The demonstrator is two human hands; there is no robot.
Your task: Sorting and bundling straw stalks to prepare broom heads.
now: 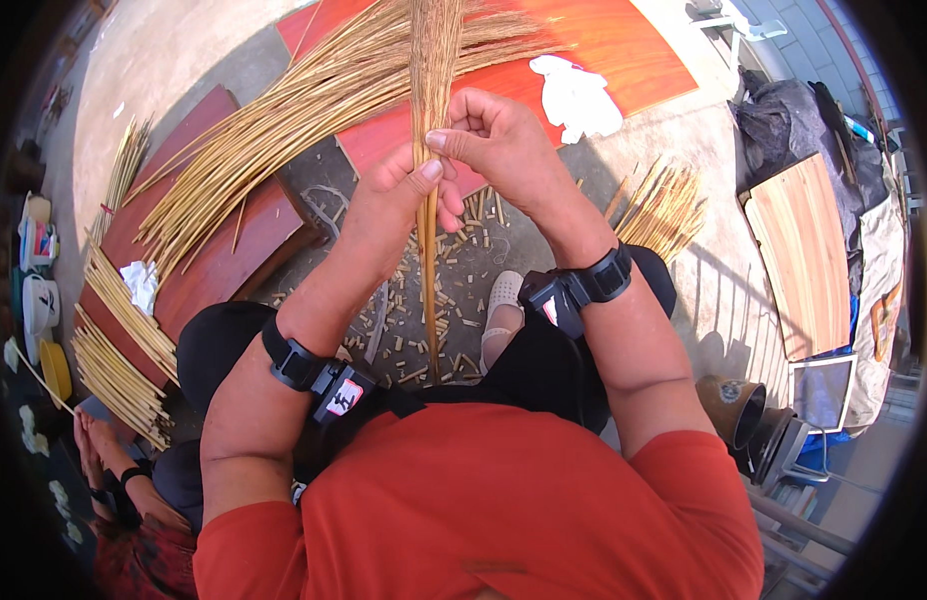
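Note:
A slim bundle of long, tan straw stalks (434, 62) stands upright in front of me, its feathery heads at the top and bare stems running down between my knees. My left hand (392, 198) is closed around the stems, thumb laid across the front. Just above it on the right, my right hand (506, 146) pinches the same bundle, with its thumb pressed on the stalks and fingers curled. Anything thin between the right fingertips is too small to make out. Beyond my hands lies a large spread of straw stalks (284, 105).
The loose straw rests on red boards (624, 50), where a white cloth (576, 98) also lies. Short cut stem pieces (464, 300) litter the floor. More stalk bundles (664, 210) are at right and left. Another person's hands (109, 450) show at lower left. A wooden panel (806, 255) leans right.

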